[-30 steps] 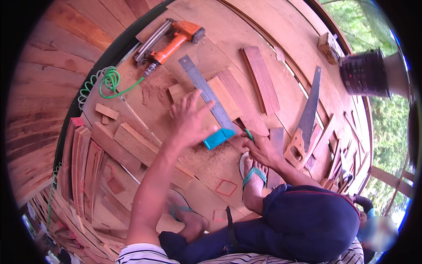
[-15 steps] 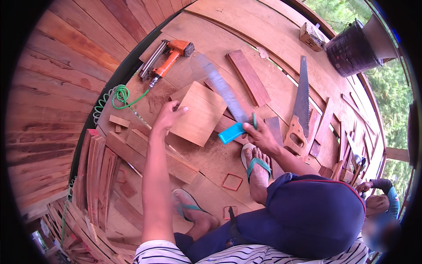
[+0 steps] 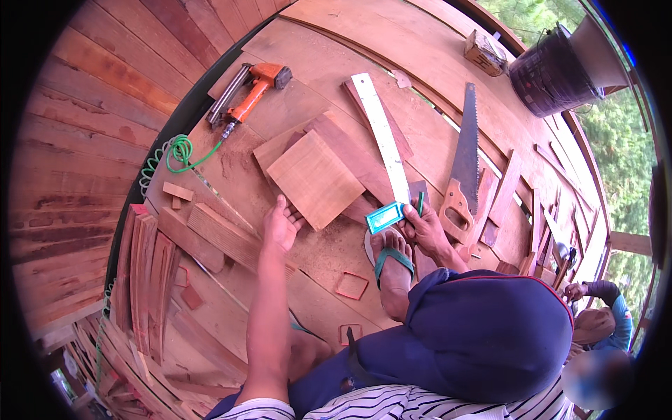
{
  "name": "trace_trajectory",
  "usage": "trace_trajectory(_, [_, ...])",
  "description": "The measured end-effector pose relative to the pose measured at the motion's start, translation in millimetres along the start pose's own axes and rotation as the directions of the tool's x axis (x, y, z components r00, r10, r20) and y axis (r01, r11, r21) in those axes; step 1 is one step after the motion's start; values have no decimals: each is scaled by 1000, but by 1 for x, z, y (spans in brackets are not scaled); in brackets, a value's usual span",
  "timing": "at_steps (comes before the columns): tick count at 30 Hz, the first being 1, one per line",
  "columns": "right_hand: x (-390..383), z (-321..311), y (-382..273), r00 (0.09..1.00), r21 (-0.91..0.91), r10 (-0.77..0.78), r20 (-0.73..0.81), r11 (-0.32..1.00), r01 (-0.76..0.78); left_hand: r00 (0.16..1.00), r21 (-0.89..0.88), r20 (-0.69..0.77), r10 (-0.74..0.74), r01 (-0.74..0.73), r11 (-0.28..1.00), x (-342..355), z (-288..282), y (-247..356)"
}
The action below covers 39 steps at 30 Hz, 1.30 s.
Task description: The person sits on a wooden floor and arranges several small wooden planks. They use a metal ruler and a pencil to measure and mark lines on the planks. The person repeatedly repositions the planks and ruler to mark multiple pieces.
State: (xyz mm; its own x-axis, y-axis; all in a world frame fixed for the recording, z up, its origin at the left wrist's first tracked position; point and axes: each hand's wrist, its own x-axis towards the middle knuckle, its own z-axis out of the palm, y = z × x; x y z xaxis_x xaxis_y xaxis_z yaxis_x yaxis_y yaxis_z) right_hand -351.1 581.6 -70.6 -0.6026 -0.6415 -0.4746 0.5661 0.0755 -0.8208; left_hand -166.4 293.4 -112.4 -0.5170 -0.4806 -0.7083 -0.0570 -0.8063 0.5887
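A square wooden board [image 3: 316, 180] lies on top of other boards in the middle of the floor. My left hand [image 3: 281, 225] is at its lower left edge, palm turned up and fingers loosely spread, with the fingertips close to the edge; whether they touch it I cannot tell. My right hand [image 3: 425, 227] is closed around the blue handle of a try square [image 3: 381, 133], its silver blade pointing away from me. A green pencil [image 3: 420, 203] sticks up from the same hand. The blade's far end lies over a reddish plank [image 3: 400, 140].
An orange nail gun [image 3: 253, 94] with a green hose [image 3: 183, 148] lies at the far left. A handsaw [image 3: 463, 168] rests right of my right hand. Stacked planks [image 3: 140, 273] stand at left. A black bucket [image 3: 549, 77] is far right; another person [image 3: 609, 315] sits at right.
My left hand has let go of the board's left edge and moved down to its lower left edge. The board has turned slightly. My right hand has swung the try square to the right.
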Motion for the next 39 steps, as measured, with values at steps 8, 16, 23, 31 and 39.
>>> trace_trajectory(8, [0, -16, 12, 998, -103, 67, -15, 992, -68, 996, 96, 16, -85, 83, 992, 5, -16, 7])
trace_trajectory(16, [-5, -27, 14, 998, -156, 68, -15, 985, -70, 991, 41, 92, -100, 97, 994, 10, -23, 6])
trace_trajectory(23, [-9, -21, 14, 994, -144, 79, -70, 986, -89, 991, 66, 106, -77, 70, 995, 3, -17, 4])
trace_trajectory(31, [0, 11, 4, 992, -275, 121, 43, 956, -105, 993, 853, -41, 107, -21, 521, 0, -17, 17])
trace_trajectory(39, [42, 36, 10, 965, -524, 203, 165, 847, -88, 555, 737, 671, 491, -431, -521, -45, 61, -4])
